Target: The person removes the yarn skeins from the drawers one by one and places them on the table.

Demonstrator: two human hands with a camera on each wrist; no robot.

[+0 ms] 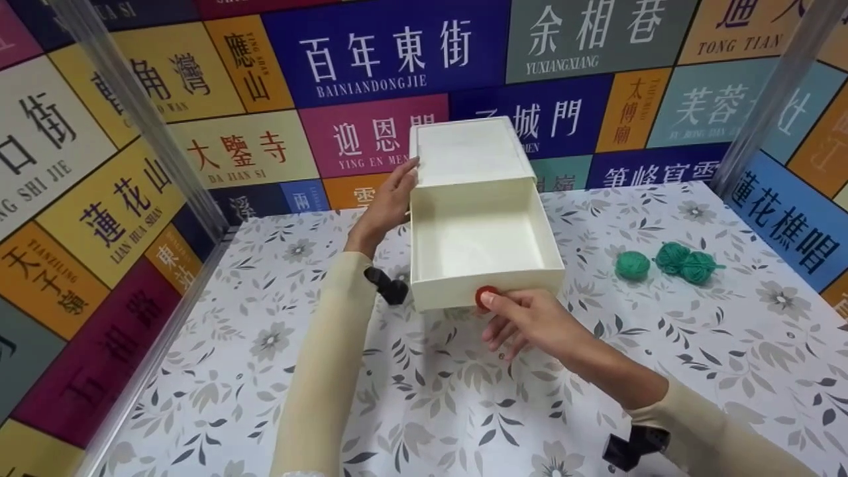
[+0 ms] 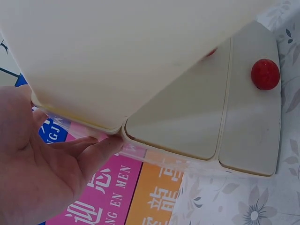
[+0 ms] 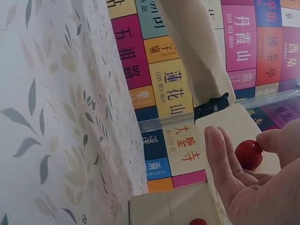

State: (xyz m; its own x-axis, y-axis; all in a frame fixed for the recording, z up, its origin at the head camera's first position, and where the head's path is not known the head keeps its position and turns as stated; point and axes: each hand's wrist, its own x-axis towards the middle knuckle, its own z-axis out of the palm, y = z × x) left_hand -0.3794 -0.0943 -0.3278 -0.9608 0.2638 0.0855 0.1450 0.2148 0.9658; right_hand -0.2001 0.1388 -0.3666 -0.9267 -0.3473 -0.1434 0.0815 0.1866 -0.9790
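A cream-white drawer box [image 1: 469, 151] has its top drawer [image 1: 487, 288] pulled far out; inside, the drawer is bare. My right hand [image 1: 540, 324] pinches the round red knob [image 3: 249, 155] on the drawer front, thumb on one side and fingers curled behind. My left hand [image 1: 387, 205] lies along the left side of the box, its fingers extended against the wall. In the left wrist view, the fingertips [image 2: 110, 145] touch the box edge beside the drawn-out drawer. Below it sit two shut drawers, one with a red knob [image 2: 265, 74] in full view.
To the right on the flowered tablecloth [image 1: 265, 384] lie a green yarn ball [image 1: 633, 265] and a bundle of green yarn [image 1: 686, 263]. Behind the box rises a wall of coloured signs [image 1: 384, 53], with clear upright posts [image 1: 152, 126] at the corners.
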